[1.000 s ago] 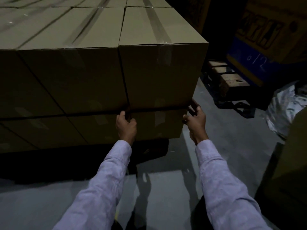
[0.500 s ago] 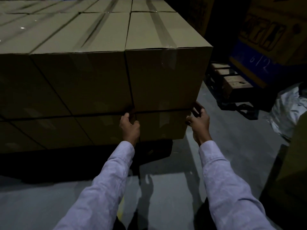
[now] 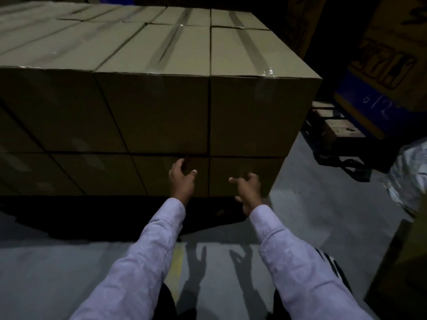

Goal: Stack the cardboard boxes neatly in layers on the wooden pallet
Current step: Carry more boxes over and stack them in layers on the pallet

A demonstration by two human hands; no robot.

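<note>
Single head-worn wide-angle view, looking forward and steeply down, close above the near corner of the stacked cardboard boxes (image 3: 208,107), both sleeved arms reaching in from the bottom edge, grey floor (image 3: 323,192) beneath

I noted the boxes (image 3: 150,112) as matt brown cardboard, their tape (image 3: 251,45) glossy. The floor (image 3: 323,204) was smooth grey concrete, my sleeves (image 3: 147,262) woven cloth.

Over on the right, the blue band (image 3: 360,93) along the lower part of a big yellow carton (image 3: 390,26) carries a pale handwritten mark that reads like "6/12". Above it, on the yellow face, heavy dark block lettering (image 3: 388,65) runs slantwise, too dim and cut off to read.
</note>
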